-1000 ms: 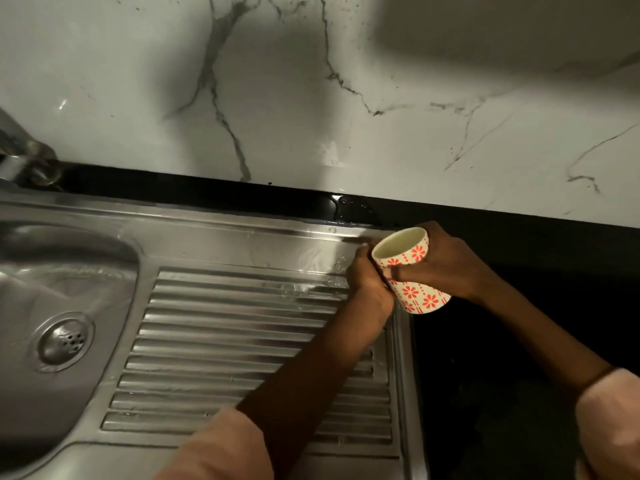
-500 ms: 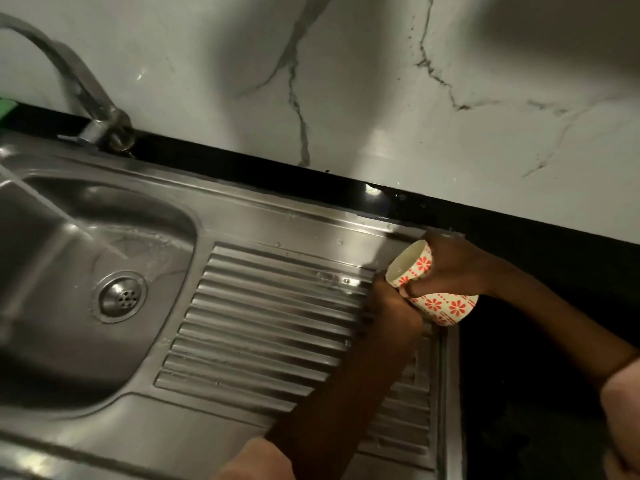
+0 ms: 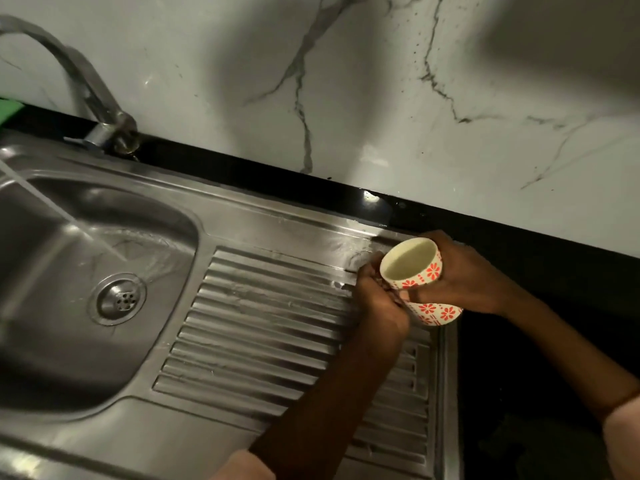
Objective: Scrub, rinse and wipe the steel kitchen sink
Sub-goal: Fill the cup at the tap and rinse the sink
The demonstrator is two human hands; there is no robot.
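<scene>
While water runs from the tap (image 3: 86, 88) into the basin, I note the steel sink (image 3: 242, 220) spanning the counter. At the drainboard's far right corner my right hand (image 3: 464, 275) grips a flowered cup (image 3: 415, 271); left hand (image 3: 377, 299) curled there, contents unclear.

Brushed steel sink (image 3: 242, 441) with ribbed drainer; glossy veined marble wall (image 3: 381, 98); glazed, flower-printed cup (image 3: 420, 278); polished black counter (image 3: 554, 258).

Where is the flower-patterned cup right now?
In the head view, the cup is held tilted in the right hand over the drainboard's far right corner, beside the left hand.
</scene>
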